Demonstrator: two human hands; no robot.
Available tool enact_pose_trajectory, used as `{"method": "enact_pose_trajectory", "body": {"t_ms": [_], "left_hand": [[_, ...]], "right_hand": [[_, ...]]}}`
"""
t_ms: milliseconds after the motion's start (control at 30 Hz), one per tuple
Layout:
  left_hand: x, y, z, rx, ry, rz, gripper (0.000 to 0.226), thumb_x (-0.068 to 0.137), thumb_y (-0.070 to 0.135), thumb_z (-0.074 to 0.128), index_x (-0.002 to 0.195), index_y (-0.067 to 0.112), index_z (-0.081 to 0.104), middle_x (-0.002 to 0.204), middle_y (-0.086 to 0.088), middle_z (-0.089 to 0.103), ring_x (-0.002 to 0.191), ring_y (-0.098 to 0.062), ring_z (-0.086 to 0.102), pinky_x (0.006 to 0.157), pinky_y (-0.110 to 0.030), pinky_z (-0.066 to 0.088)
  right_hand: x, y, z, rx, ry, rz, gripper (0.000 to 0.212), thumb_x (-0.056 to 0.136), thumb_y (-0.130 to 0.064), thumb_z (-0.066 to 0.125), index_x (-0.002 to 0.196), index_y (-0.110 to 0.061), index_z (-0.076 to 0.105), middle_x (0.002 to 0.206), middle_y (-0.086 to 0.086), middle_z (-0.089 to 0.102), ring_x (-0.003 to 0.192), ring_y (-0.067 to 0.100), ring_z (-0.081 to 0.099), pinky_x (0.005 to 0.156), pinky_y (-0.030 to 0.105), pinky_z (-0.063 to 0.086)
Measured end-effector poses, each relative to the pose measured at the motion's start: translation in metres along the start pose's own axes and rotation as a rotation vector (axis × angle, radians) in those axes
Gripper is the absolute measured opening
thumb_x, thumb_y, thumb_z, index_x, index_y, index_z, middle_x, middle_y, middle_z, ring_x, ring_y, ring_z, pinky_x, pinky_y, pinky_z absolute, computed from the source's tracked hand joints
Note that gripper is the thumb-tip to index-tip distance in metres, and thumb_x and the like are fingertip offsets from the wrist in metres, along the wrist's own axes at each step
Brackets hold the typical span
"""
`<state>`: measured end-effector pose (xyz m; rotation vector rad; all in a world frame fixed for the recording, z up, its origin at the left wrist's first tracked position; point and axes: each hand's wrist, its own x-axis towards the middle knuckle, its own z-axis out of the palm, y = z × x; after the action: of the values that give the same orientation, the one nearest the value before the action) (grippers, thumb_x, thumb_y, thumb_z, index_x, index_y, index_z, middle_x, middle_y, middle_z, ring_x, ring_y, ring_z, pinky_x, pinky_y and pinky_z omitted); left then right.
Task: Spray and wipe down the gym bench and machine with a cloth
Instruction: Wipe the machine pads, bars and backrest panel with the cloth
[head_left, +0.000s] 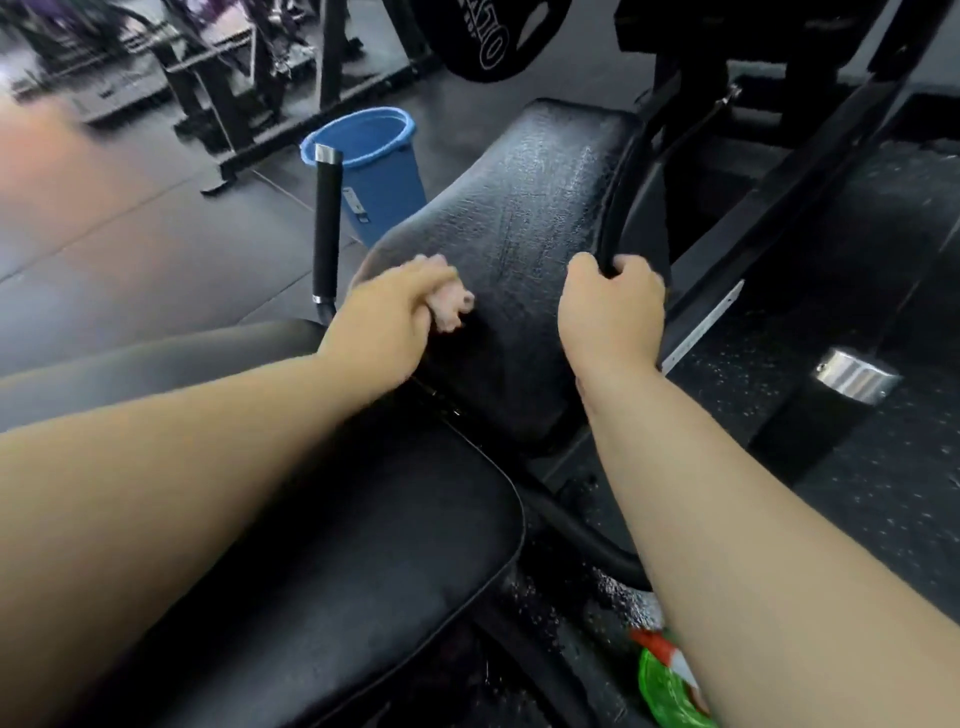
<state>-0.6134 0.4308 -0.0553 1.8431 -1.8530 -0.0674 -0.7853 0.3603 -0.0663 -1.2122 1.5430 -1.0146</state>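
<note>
The left hand (387, 312) is closed around a bunched pinkish cloth (451, 306) and presses it against the near-left part of the black back pad (524, 218), whose surface shows pale wet streaks. The right hand (613, 312) is curled tight over the pad's right edge, fingers wrapped around the rim. Nearer the camera lies the black seat pad (363, 545), partly covered by both forearms. A black handle with a chrome cap (327, 223) stands upright left of the back pad, and a blue bin (374, 166) sits on the floor behind it. A green and white spray bottle (665, 675) lies low on the floor by the right forearm.
</note>
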Motion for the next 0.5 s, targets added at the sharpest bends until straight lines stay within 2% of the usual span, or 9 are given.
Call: {"method": "enact_pose_trajectory", "body": {"t_ms": [33,100,167,233,300,367,400,467,500], "left_hand": [[0.015,-0.012,0.0,-0.056,0.121,-0.208,0.032,0.092,0.001,0.045,0.104,0.015,0.071,0.109,-0.009,0.07,0.106,-0.019,0.059,0.095,-0.015,0.038],[0.034,-0.029,0.007,-0.134,0.257,-0.571,0.031,0.097,0.016,0.042,0.088,0.032,0.067,0.106,0.007,0.065,0.104,-0.016,0.059,0.089,-0.02,0.04],[0.035,-0.022,0.02,-0.176,0.277,-0.641,0.031,0.1,0.016,0.041,0.087,0.031,0.065,0.104,0.015,0.06,0.099,-0.003,0.052,0.083,-0.01,0.033],[0.025,-0.001,0.035,-0.202,0.266,-0.538,0.033,0.098,0.012,0.04,0.109,0.021,0.07,0.116,0.012,0.063,0.108,0.004,0.048,0.09,0.001,0.026],[-0.001,0.024,0.052,-0.164,0.163,-0.352,0.044,0.092,0.009,0.04,0.127,0.016,0.065,0.139,0.003,0.056,0.133,-0.002,0.042,0.11,-0.005,0.017],[-0.023,0.041,0.052,-0.192,0.005,-0.12,0.05,0.086,-0.001,0.041,0.125,0.015,0.067,0.143,-0.002,0.054,0.139,-0.007,0.038,0.118,-0.016,0.017],[-0.023,0.04,0.045,-0.222,-0.056,-0.019,0.051,0.083,-0.005,0.041,0.12,0.013,0.07,0.138,-0.002,0.058,0.137,-0.006,0.04,0.117,-0.014,0.018],[0.008,0.023,0.03,-0.268,0.016,0.048,0.048,0.079,-0.008,0.042,0.111,0.009,0.073,0.124,-0.003,0.067,0.13,-0.011,0.05,0.115,-0.014,0.021],[0.033,0.008,0.023,-0.279,0.107,-0.027,0.045,0.081,-0.006,0.043,0.111,0.009,0.072,0.124,-0.003,0.067,0.131,-0.015,0.05,0.115,-0.017,0.023]], "right_hand": [[-0.001,-0.001,0.003,-0.102,-0.004,-0.062,0.055,0.091,-0.039,0.047,0.139,-0.012,0.046,0.143,0.002,0.045,0.129,0.024,0.043,0.097,0.037,0.037],[0.0,0.0,0.008,-0.152,0.0,-0.107,0.061,0.093,-0.038,0.048,0.146,-0.011,0.036,0.148,0.0,0.039,0.131,0.023,0.042,0.089,0.035,0.035],[0.0,0.002,0.008,-0.138,0.046,-0.097,0.058,0.093,-0.039,0.048,0.144,-0.014,0.038,0.145,-0.002,0.041,0.127,0.022,0.046,0.082,0.033,0.032],[0.001,0.001,0.012,-0.11,0.079,-0.064,0.052,0.092,-0.042,0.046,0.138,-0.018,0.045,0.14,-0.005,0.047,0.121,0.02,0.05,0.082,0.032,0.032],[0.004,0.0,0.013,0.001,0.127,-0.004,0.043,0.091,-0.042,0.043,0.124,-0.019,0.056,0.128,-0.004,0.057,0.11,0.018,0.055,0.083,0.03,0.037],[0.006,-0.002,0.008,0.136,0.14,0.008,0.031,0.095,-0.034,0.039,0.102,-0.012,0.06,0.102,0.002,0.063,0.088,0.017,0.053,0.073,0.024,0.036],[0.006,-0.002,0.005,0.167,0.119,0.012,0.028,0.098,-0.026,0.037,0.096,-0.009,0.059,0.091,0.004,0.059,0.077,0.016,0.047,0.065,0.021,0.032],[0.008,-0.002,0.003,0.219,0.112,0.037,0.03,0.1,-0.02,0.035,0.083,-0.008,0.056,0.078,0.0,0.052,0.063,0.016,0.037,0.061,0.026,0.029],[0.005,-0.002,0.003,0.247,0.125,0.063,0.032,0.099,-0.023,0.036,0.075,-0.012,0.055,0.073,-0.003,0.052,0.065,0.014,0.041,0.063,0.029,0.03]]}}
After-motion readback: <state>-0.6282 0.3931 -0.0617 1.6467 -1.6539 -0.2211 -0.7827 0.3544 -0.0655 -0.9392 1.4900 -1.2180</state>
